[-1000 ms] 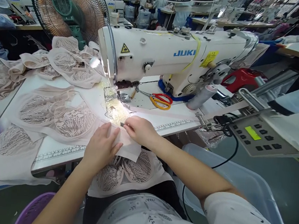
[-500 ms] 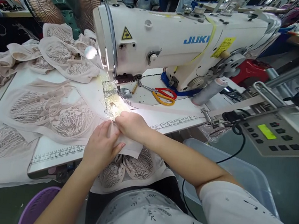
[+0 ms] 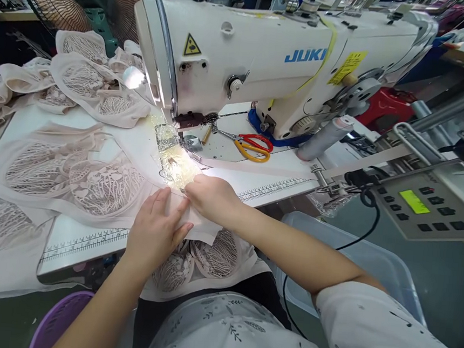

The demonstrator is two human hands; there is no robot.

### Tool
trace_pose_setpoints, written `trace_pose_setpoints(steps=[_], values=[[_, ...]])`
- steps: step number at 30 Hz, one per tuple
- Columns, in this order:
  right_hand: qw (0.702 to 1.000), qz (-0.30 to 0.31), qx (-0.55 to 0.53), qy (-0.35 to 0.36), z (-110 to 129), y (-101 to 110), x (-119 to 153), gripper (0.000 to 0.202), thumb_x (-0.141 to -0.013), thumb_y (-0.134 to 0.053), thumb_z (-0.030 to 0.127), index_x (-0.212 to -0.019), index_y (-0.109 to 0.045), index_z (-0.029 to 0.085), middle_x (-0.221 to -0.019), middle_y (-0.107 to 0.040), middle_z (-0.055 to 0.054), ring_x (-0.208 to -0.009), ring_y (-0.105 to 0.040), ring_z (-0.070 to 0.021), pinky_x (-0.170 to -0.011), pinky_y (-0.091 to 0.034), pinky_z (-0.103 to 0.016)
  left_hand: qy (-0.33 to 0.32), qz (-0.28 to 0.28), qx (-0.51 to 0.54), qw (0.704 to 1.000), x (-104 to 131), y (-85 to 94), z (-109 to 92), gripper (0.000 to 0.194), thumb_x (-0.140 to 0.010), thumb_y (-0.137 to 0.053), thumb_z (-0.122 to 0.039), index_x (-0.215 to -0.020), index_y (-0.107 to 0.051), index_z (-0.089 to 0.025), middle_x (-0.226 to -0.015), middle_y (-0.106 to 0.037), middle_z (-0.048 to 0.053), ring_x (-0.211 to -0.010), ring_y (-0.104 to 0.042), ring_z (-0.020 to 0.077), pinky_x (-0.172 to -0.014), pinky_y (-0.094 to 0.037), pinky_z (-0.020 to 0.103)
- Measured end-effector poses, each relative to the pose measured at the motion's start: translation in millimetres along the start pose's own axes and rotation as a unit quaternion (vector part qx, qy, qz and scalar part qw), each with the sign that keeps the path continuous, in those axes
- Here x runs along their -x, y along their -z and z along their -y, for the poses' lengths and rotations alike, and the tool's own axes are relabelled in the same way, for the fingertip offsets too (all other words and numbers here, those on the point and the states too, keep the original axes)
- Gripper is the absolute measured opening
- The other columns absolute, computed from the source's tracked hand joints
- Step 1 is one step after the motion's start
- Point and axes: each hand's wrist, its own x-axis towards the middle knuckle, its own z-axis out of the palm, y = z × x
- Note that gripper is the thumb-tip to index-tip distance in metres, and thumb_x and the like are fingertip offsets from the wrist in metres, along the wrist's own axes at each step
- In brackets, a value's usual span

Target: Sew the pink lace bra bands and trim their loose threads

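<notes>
A beige lace bra (image 3: 105,182) is spread on the white sewing table, its right end by the needle of the JUKI sewing machine (image 3: 225,60). My left hand (image 3: 154,229) lies on its front edge, fingers stretched forward and thumb apart. Just right of it, my right hand (image 3: 215,199) is closed with fingertips pinching the bra's edge; the pinch itself is partly hidden. Under the bright lamp, a shiny yellowish patch (image 3: 177,169) lies beyond my fingertips, close to the presser foot. Another lace bra (image 3: 217,254) rests on my lap.
Red-and-orange scissors (image 3: 253,146) and a grey thread cone (image 3: 326,139) are on the machine bed. More bras (image 3: 86,77) pile up at the back left before a fan (image 3: 104,0). A control panel (image 3: 428,204) juts out at right, above a clear plastic bin (image 3: 355,255). A purple basket (image 3: 59,318) stands below.
The view has turned slightly, so the machine and table appear further left. My right hand has shifted a little to the right, away from the needle. My left hand stays on the bra.
</notes>
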Motion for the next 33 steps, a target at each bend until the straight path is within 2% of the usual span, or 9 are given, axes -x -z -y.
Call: trace_pose_setpoints(steps=[5, 8, 11, 13, 16, 19, 23, 28, 33], values=[[1.0, 0.001, -0.011, 0.016, 0, -9, -8, 0.019, -0.084, -0.046, 0.019, -0.082, -0.064, 0.016, -0.081, -0.058, -0.005, -0.06, -0.04, -0.0139, -0.051, -0.017, -0.028, -0.004, 0.005, -0.002, 1.0, 0, 0.7, 0, 0.043, -0.088, -0.048, -0.039, -0.121, -0.059, -0.014, -0.129, -0.045, 0.026, -0.119, -0.046, 0.04, -0.095, -0.043, 0.052], [0.999, 0.032, 0.007, 0.016, -5, 1, 7, 0.018, -0.084, -0.046, 0.017, -0.08, -0.064, 0.015, -0.078, -0.057, -0.005, -0.058, -0.038, -0.0136, -0.05, -0.015, -0.029, -0.004, 0.003, -0.001, 1.0, 0, 0.5, 0, 0.043, -0.088, -0.048, -0.039, -0.124, -0.058, -0.016, -0.13, -0.044, 0.026, -0.12, -0.046, 0.0401, -0.094, -0.043, 0.053], [0.998, 0.06, 0.024, -0.023, -10, 15, 28, 0.021, -0.086, -0.046, 0.019, -0.076, -0.064, 0.015, -0.076, -0.056, -0.005, -0.057, -0.037, -0.0134, -0.05, -0.015, -0.029, -0.005, 0.0, 0.001, 1.0, 0, 0.8, 0, 0.043, -0.088, -0.049, -0.039, -0.122, -0.058, -0.016, -0.13, -0.044, 0.026, -0.119, -0.046, 0.0405, -0.093, -0.044, 0.054], [0.997, 0.054, 0.021, -0.049, -14, 18, 38, 0.027, -0.09, -0.043, 0.023, -0.075, -0.064, 0.015, -0.075, -0.056, -0.005, -0.058, -0.039, -0.0134, -0.05, -0.016, -0.028, -0.007, -0.004, 0.0, 1.0, -1, 2.1, -1, 0.041, -0.088, -0.049, -0.038, -0.121, -0.059, -0.016, -0.129, -0.045, 0.026, -0.119, -0.047, 0.0407, -0.093, -0.044, 0.055], [0.998, 0.017, -0.008, -0.062, -17, 13, 43, 0.029, -0.092, -0.04, 0.027, -0.081, -0.065, 0.016, -0.077, -0.055, -0.005, -0.062, -0.042, -0.0139, -0.052, -0.018, -0.027, -0.016, -0.016, -0.004, 1.0, -3, 5.1, -7, 0.037, -0.089, -0.045, -0.033, -0.117, -0.059, -0.013, -0.13, -0.045, 0.026, -0.12, -0.047, 0.0387, -0.096, -0.041, 0.058], [0.998, -0.023, -0.037, -0.055, -17, 2, 39, 0.028, -0.092, -0.041, 0.027, -0.086, -0.066, 0.017, -0.078, -0.056, -0.005, -0.066, -0.045, -0.0143, -0.053, -0.019, -0.027, -0.042, -0.013, 0.015, 0.999, -4, 6.7, -15, 0.039, -0.089, -0.045, -0.03, -0.121, -0.055, -0.01, -0.125, -0.05, 0.024, -0.121, -0.046, 0.0354, -0.098, -0.041, 0.054], [0.997, -0.046, -0.055, -0.03, -13, -7, 28, 0.027, -0.091, -0.041, 0.026, -0.084, -0.066, 0.017, -0.079, -0.057, -0.005, -0.068, -0.046, -0.0143, -0.054, -0.021, -0.027, -0.036, 0.002, 0.017, 0.999, -4, 3.8, -23, 0.045, -0.085, -0.053, -0.037, -0.122, -0.055, -0.012, -0.126, -0.048, 0.025, -0.119, -0.046, 0.0392, -0.094, -0.045, 0.054], [0.998, -0.037, -0.056, -0.014, -5, -12, 12, 0.027, -0.09, -0.042, 0.026, -0.08, -0.065, 0.016, -0.081, -0.059, -0.005, -0.068, -0.046, -0.0144, -0.053, -0.023, -0.027, -0.027, 0.017, 0.022, 0.999, -1, 1.7, -22, 0.04, -0.081, -0.06, -0.04, -0.112, -0.063, -0.016, -0.133, -0.043, 0.024, -0.122, -0.043, 0.0415, -0.096, -0.041, 0.058], [0.999, -0.023, -0.041, 0.002, -5, -14, 5, 0.023, -0.087, -0.044, 0.021, -0.079, -0.064, 0.016, -0.08, -0.06, -0.005, -0.066, -0.046, -0.0145, -0.052, -0.022, -0.028, -0.029, 0.022, 0.019, 0.999, -3, 3.7, -22, 0.041, -0.078, -0.064, -0.038, -0.112, -0.064, -0.015, -0.131, -0.043, 0.027, -0.12, -0.044, 0.043, -0.097, -0.041, 0.057]])
